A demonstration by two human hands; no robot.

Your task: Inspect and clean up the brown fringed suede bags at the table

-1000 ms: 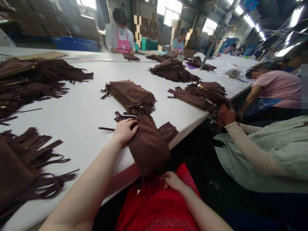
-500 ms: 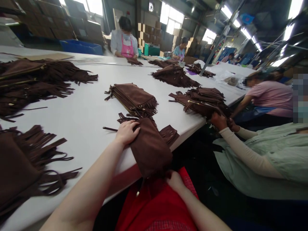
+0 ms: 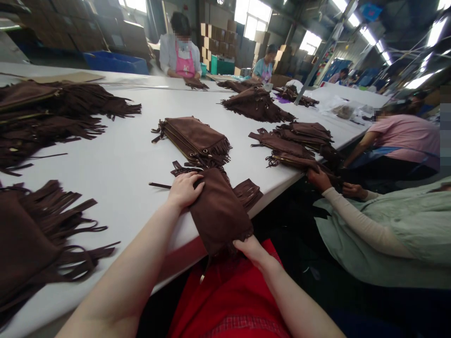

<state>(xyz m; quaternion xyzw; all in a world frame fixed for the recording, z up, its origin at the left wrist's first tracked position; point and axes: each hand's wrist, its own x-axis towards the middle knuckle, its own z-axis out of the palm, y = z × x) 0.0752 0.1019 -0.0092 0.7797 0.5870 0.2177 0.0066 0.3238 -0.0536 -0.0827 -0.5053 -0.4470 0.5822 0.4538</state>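
A brown fringed bag (image 3: 220, 211) lies partly on the table edge, its lower end hanging over toward my red apron (image 3: 232, 300). Across the bag's upper left edge rests my left hand (image 3: 185, 190), fingers laid flat on it and thumb apart. My right hand (image 3: 244, 246) pinches the bag's lower edge, thumb on top and the other fingers hidden underneath. A zipper pull (image 3: 202, 279) dangles below the bag. Just beyond sits a stack of similar brown bags (image 3: 197, 134) with zippers and fringes.
On the white table (image 3: 123, 188), fringed bags (image 3: 31, 234) lie at the near left and more bags (image 3: 52, 105) behind them. To the right a co-worker in green (image 3: 387, 234) handles a bag (image 3: 299, 162). Other people sit farther along. A blue bin (image 3: 116, 62) stands behind the table.
My right hand has come up and left onto the bag's lower edge, its thumb now visible on top. The left hand stays in place. The co-worker's bag has shifted slightly.
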